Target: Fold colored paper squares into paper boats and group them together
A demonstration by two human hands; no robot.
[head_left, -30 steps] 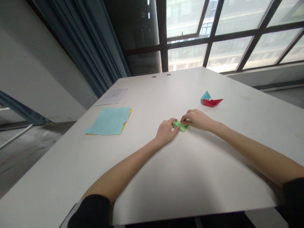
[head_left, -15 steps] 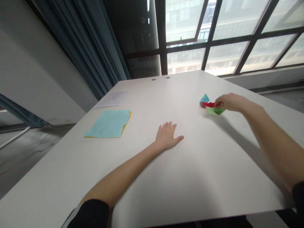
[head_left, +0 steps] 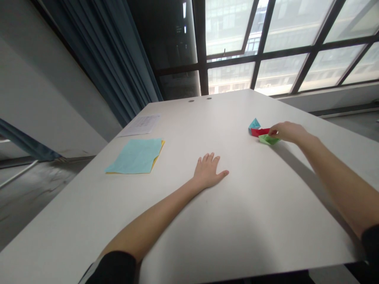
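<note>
The right hand [head_left: 286, 131] was extended over the white table [head_left: 237, 228], its thumb and fingertips closed together in a pinch on the upper part of a green origami boat [head_left: 265, 139]. That boat sat on the right-hand side of the tabletop, at the near end of a row of folded paper craft. Directly behind it lay a red origami boat [head_left: 258, 132], partly screened by the fingers, and beyond that a light blue origami boat [head_left: 255, 124] with a peaked top. Whether the green and red hulls touched could not be determined from this angle.

The left hand [head_left: 207, 171] lay palm down near the middle of the tabletop, fingers spread, thumb pointing right, holding nothing. To its left, a light blue paper sheet [head_left: 134, 156] overlay yellow paper [head_left: 154, 161], which showed along two edges. A printed sheet [head_left: 141, 125] lay farther back.
</note>
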